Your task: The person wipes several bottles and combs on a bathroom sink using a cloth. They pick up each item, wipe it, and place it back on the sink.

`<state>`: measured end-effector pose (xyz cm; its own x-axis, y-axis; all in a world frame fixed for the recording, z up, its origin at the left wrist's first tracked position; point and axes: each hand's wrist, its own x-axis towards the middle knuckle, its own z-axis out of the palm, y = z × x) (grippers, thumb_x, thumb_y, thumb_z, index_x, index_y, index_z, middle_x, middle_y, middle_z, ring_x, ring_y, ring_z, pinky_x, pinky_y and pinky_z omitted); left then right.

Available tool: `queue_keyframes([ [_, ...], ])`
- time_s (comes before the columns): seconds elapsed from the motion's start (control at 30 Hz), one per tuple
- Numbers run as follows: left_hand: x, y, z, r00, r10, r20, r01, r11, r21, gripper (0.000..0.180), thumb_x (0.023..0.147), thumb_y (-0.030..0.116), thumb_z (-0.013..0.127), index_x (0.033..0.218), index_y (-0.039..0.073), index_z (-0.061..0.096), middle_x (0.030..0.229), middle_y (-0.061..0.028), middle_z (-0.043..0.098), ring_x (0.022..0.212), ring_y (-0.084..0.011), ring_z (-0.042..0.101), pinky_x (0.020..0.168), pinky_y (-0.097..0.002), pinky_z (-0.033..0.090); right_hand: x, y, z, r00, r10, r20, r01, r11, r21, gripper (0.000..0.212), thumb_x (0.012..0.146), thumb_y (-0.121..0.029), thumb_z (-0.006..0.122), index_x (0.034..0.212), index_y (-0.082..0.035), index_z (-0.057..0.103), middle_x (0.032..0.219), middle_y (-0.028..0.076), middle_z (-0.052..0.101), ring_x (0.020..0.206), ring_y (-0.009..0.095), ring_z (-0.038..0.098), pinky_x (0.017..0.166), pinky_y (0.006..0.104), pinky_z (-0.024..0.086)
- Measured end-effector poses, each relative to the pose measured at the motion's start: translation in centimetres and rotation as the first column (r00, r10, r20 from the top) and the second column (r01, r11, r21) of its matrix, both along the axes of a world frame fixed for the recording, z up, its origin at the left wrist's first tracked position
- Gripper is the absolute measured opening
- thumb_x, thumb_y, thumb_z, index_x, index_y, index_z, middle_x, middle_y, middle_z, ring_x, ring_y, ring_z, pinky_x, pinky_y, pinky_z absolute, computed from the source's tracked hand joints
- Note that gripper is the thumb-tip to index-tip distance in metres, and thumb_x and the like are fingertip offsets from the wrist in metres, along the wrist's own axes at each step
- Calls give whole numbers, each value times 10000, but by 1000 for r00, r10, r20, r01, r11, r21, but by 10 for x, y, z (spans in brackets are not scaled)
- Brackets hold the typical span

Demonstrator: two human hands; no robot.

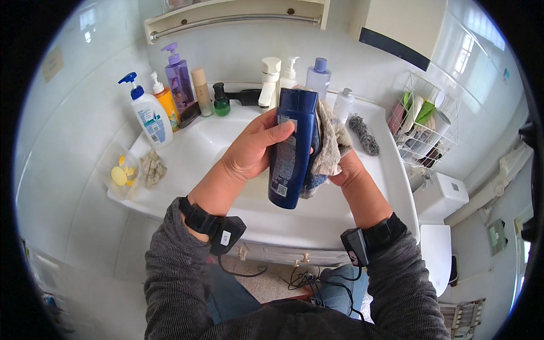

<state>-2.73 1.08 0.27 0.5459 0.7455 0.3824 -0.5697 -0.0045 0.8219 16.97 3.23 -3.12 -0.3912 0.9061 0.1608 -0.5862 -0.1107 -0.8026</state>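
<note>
Over the white washbasin [226, 187], my left hand [256, 143] is closed round a dark blue bottle [296, 153], thumb across its front. The bottle stands nearly upright, its label toward me. A grey and beige cloth [330, 139] is bunched against the bottle's right side, held by my right hand [347, 168]. That hand's fingers are mostly hidden behind the cloth. Just beyond the bottle is the white faucet [270, 79]. Whether the cloth reaches round the bottle's back does not show.
Along the basin's back left stand several pump bottles, among them a white one [150, 119] and a purple one [179, 82]. A black comb [249, 97] lies behind. Left are a soap tray [133, 190] and a crumpled rag [152, 169]; right, a steel wool scrubber [364, 135] and a wire basket [425, 127].
</note>
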Motion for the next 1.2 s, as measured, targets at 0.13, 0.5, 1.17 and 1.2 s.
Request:
queue_keyframes([
  [0.13, -1, 0, 1, 999, -45, 4, 45, 999, -26, 442, 888, 240, 680, 1233, 18, 517, 1035, -83, 637, 890, -185, 657, 824, -336, 547, -1, -3, -5, 999, 31, 29, -32, 999, 30, 398, 911, -240, 633, 1272, -96, 546, 1177, 82, 638, 1029, 172, 641, 888, 345, 548],
  [0.5, 5, 6, -1, 873, 413, -260, -290, 868, 404, 501, 883, 163, 681, 1316, 35, 463, 1106, -45, 609, 1026, -139, 574, 929, -306, 458, 7, -7, 12, 994, -44, -98, 37, 996, -77, 490, 942, -493, 472, 1249, -118, 547, 1190, 73, 622, 1077, 217, 601, 907, 405, 509],
  [1.17, 22, -5, -7, 409, 907, -95, -130, 162, 978, 482, 786, 127, 700, 1222, 55, 508, 989, -161, 629, 908, -366, 601, 786, -419, 493, -5, -23, 22, 915, -388, 112, 381, 921, 77, 502, 976, -441, 486, 1276, -39, 519, 1154, 81, 609, 1055, 194, 590, 913, 341, 490],
  [1.2, 22, -5, -8, 422, 899, -120, -159, 204, 966, 486, 783, 113, 698, 1226, 54, 507, 996, -165, 630, 916, -367, 603, 791, -419, 493, -6, -24, 20, 917, -392, 79, 389, 920, 50, 516, 979, -449, 478, 1303, -48, 500, 1177, 84, 608, 1084, 202, 584, 933, 342, 485],
])
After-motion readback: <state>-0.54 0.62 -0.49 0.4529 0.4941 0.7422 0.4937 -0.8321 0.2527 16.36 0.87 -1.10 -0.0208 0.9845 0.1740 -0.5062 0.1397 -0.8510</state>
